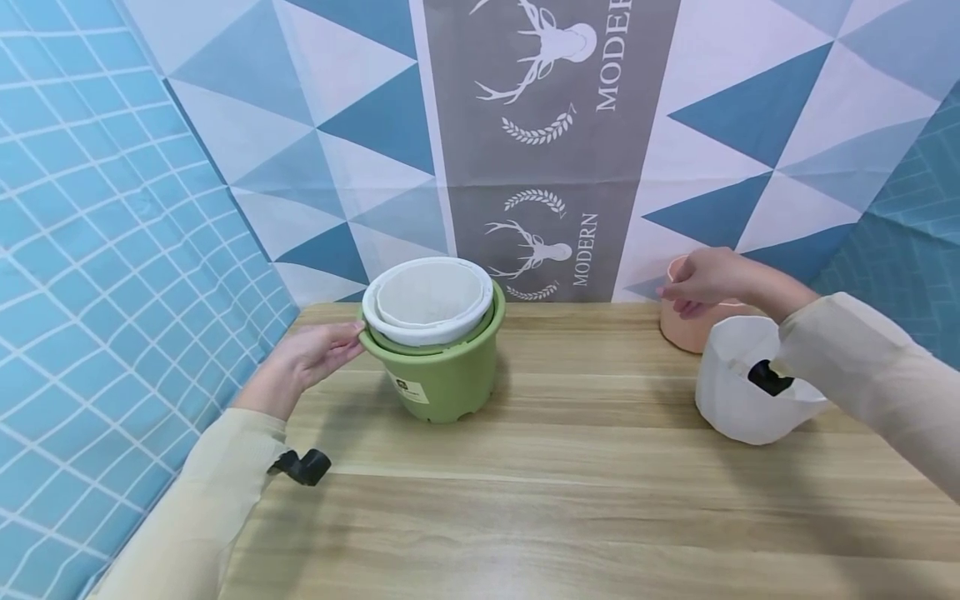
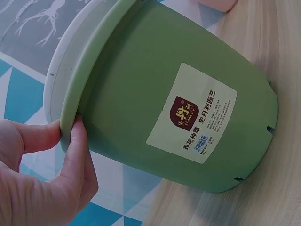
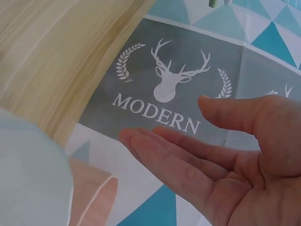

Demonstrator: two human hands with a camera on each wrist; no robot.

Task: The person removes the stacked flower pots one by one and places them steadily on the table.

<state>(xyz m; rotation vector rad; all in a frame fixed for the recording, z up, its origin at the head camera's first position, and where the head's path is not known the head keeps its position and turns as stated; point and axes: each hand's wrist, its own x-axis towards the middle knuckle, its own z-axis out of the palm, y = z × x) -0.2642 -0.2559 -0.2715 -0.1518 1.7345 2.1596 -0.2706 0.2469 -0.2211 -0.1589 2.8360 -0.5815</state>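
Observation:
My left hand [image 1: 318, 352] pinches the rim of a green flowerpot [image 1: 459, 379] between thumb and fingers, at its left side. The pot stands upright, with another green rim and white pots [image 1: 431, 293] nested inside it. In the left wrist view, a white label [image 2: 193, 113] with a brown logo shows on its wall. My right hand [image 1: 712, 282] hovers over a pink pot [image 1: 682, 327] at the right, its fingers loosely bent. The right wrist view shows a gap between thumb and fingers, with nothing held. A white pot [image 1: 731, 400] stands in front of the pink one, partly behind my sleeve.
The pots stand on a wood-grain table [image 1: 570, 475]. Behind it rises a wall covering [image 1: 540, 167] with triangles and deer heads. Blue tile-patterned covering [image 1: 97, 250] borders the left side. A black wrist mount [image 1: 303, 467] sits on my left sleeve.

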